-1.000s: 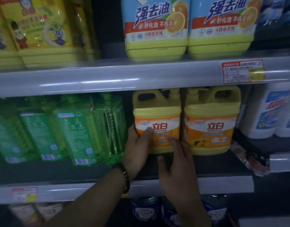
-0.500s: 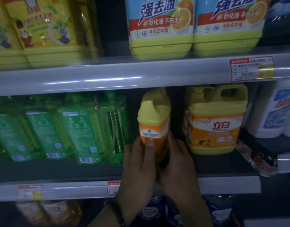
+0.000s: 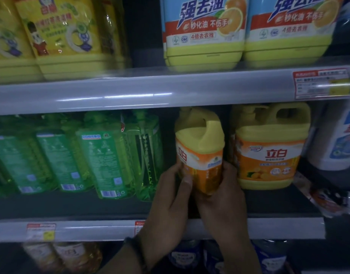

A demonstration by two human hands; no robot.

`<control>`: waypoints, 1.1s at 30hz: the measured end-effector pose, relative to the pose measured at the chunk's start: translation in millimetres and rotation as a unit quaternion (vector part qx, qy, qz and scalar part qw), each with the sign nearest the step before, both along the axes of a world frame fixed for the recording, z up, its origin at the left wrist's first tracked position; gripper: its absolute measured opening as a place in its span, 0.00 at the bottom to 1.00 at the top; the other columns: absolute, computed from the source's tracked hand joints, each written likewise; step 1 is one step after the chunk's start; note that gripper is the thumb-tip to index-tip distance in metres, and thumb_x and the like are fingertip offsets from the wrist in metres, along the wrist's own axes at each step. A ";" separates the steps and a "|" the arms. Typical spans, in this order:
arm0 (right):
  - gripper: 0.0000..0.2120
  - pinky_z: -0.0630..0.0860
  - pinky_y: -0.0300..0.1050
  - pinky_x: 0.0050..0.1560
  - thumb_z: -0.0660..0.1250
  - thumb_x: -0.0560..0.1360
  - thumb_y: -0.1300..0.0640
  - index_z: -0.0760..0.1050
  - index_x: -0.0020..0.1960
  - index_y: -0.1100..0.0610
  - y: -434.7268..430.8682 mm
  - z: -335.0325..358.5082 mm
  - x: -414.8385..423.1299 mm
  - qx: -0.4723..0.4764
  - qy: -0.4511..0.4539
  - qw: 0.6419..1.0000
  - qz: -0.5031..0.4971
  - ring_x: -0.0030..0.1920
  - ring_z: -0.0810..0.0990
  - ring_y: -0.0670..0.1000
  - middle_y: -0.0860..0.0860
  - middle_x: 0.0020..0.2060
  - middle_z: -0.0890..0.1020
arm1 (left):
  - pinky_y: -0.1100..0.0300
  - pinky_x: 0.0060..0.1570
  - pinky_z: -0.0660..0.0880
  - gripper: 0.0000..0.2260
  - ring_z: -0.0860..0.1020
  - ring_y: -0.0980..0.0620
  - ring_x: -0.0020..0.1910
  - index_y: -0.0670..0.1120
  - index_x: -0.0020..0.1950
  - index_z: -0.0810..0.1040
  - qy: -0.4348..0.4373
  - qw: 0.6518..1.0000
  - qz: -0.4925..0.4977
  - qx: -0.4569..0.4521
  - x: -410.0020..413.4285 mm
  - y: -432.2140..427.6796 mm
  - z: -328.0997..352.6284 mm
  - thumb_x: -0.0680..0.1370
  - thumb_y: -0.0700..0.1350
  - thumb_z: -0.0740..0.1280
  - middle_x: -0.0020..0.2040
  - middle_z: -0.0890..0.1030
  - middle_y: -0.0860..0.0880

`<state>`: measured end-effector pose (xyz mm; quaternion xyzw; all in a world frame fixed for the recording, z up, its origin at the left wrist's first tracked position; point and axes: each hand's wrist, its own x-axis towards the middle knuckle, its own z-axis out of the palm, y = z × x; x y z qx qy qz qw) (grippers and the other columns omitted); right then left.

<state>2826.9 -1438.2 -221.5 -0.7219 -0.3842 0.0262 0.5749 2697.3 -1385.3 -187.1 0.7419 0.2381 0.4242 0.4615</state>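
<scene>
Jug (image 3: 199, 153) in left hand (image 3: 170, 200), right hand (image 3: 224, 200); second jug (image 3: 269, 161).

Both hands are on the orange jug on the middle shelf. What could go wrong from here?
1. The left hand and right hand grip only the low part of the jug, so its top could tip.
2. It stands close to the second jug; turning it might knock that one.
3. Its top is near the upper shelf; lifting could bump it.
</scene>
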 end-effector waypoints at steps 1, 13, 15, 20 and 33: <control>0.42 0.81 0.58 0.63 0.79 0.70 0.38 0.62 0.77 0.39 -0.4 -1.1 3.3 0.002 -0.001 1.000 0.008 0.66 0.80 0.49 0.41 0.67 0.79 | 0.70 0.64 0.73 0.15 0.77 0.67 0.66 0.56 0.74 0.73 -0.008 0.998 -0.031 -0.046 5.1 6.1 4.1 0.87 0.52 0.60 0.65 0.81 0.63; 0.37 0.78 0.57 0.70 0.80 0.75 0.57 0.69 0.80 0.45 0.0 -10.0 -2.0 0.052 -0.033 0.991 -0.115 0.70 0.80 0.53 0.46 0.73 0.79 | 0.64 0.55 0.76 0.32 0.83 0.61 0.59 0.50 0.77 0.69 -0.071 0.974 -0.056 -0.208 58.1 65.6 12.0 0.77 0.64 0.64 0.65 0.83 0.55; 0.31 0.80 0.54 0.67 0.80 0.74 0.62 0.77 0.75 0.52 1.4 -14.3 -2.7 0.068 -0.078 0.983 -0.154 0.64 0.84 0.57 0.53 0.68 0.83 | 0.63 0.55 0.76 0.29 0.83 0.60 0.58 0.51 0.76 0.67 -0.066 0.974 -0.038 -0.211 58.9 59.5 10.5 0.79 0.62 0.68 0.64 0.82 0.56; 0.22 0.74 0.48 0.62 0.80 0.73 0.66 0.83 0.67 0.62 2.2 -18.6 -3.4 0.066 -0.135 0.963 -0.224 0.59 0.85 0.62 0.60 0.60 0.85 | 0.70 0.47 0.78 0.17 0.84 0.67 0.50 0.55 0.65 0.72 -0.056 0.978 -0.019 -0.199 43.3 35.8 11.9 0.79 0.52 0.74 0.59 0.84 0.54; 0.33 0.77 0.51 0.68 0.67 0.80 0.68 0.66 0.83 0.55 -20.8 -5.4 -9.1 -0.047 -0.112 0.987 -0.107 0.70 0.78 0.58 0.54 0.73 0.79 | 0.46 0.71 0.73 0.24 0.79 0.59 0.66 0.68 0.68 0.72 -0.002 0.996 0.013 -0.093 30.2 10.3 6.6 0.73 0.63 0.71 0.66 0.81 0.60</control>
